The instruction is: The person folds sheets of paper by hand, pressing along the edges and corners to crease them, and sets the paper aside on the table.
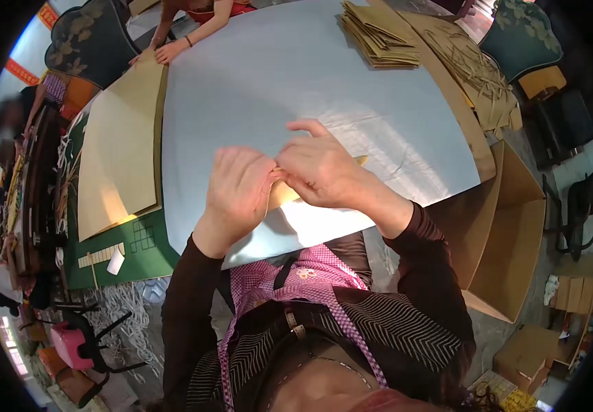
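Note:
Above the near part of the light-blue table sheet [255,82], my two hands meet at a small piece of tan kraft paper [281,196]. My left hand [236,184] pinches its left end between thumb and bent fingers, slightly blurred. My right hand [324,168] grips it from the other side with thumb and fingers, one finger raised and curved. A tan tip shows past the right hand. Most of the paper is hidden by the hands, so its full shape cannot be made out.
At the far right lies a stack of folded kraft paper pieces [379,38], beside loose paper strips [472,65]. Large tan sheets [121,144] lie left on a green mat [149,254]; another person's hands [166,53] touch them. An open cardboard box [509,247] stands right.

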Demonstrator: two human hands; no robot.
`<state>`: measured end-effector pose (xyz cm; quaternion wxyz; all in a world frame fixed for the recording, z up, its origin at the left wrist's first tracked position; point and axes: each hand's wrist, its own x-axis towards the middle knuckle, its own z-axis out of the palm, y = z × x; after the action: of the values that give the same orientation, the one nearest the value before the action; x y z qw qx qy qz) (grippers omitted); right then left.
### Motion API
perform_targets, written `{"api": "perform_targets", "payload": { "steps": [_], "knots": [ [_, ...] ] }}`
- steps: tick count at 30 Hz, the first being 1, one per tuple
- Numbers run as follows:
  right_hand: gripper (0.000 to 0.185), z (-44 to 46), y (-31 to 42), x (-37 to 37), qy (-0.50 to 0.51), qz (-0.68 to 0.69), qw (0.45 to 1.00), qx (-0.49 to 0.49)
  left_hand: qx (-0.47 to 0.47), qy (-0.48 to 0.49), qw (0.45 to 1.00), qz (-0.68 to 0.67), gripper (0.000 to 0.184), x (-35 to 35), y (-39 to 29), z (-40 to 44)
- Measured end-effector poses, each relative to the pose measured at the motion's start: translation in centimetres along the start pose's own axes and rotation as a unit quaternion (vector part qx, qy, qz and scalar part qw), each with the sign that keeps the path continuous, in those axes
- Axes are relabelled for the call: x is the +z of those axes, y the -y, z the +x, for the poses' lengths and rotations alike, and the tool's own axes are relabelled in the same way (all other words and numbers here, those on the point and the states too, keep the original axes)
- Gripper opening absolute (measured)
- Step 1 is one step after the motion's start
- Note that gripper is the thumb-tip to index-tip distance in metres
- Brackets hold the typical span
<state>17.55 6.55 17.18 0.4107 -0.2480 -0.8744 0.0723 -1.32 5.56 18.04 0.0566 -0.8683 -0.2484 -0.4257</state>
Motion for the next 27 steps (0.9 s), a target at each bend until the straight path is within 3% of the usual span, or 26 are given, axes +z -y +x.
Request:
{"api": "perform_targets", "payload": {
  "steps": [7, 9, 13, 16, 18, 19, 21, 27],
  "knots": [
    [0.015, -3.7, -1.6, -1.6, 0.017, 0.037, 0.998, 0.057, -0.04, -0.039, 0.998, -0.031, 0.011, -0.6, 0.8, -0.4],
    [0.019, -5.3, -2.2, -2.9, 0.068, 0.06, 0.988, 0.124, -0.156, -0.075, 0.981, -0.092, 0.006, -1.4, 1.1, -0.7],
    [0.02, -9.3, -2.9, -5.2, 0.054, 0.076, 0.979, 0.183, -0.238, -0.115, 0.952, -0.155, 0.015, -2.9, 2.1, -0.8],
    [0.024, -11.5, -2.7, -6.9, 0.031, 0.129, 0.954, 0.27, -0.294, -0.18, 0.903, -0.256, 0.014, -2.7, 2.4, -0.6],
    [0.025, -13.0, -2.8, -7.0, -0.033, 0.32, 0.86, 0.396, -0.295, -0.178, 0.901, -0.264, 0.014, -2.2, 2.7, -0.8],
    [0.025, -13.6, -2.8, -6.6, -0.033, 0.32, 0.86, 0.397, -0.308, -0.191, 0.888, -0.284, 0.014, -1.8, 2.8, -0.8],
    [0.027, -14.7, -2.7, -5.4, -0.143, 0.416, 0.807, 0.394, -0.321, -0.203, 0.874, -0.303, 0.014, -0.8, 3.0, -0.7],
    [0.028, -16.0, -3.2, -3.3, -0.177, 0.442, 0.789, 0.389, -0.352, -0.21, 0.839, -0.359, 0.013, 1.6, 3.5, -0.8]
  ]
}}
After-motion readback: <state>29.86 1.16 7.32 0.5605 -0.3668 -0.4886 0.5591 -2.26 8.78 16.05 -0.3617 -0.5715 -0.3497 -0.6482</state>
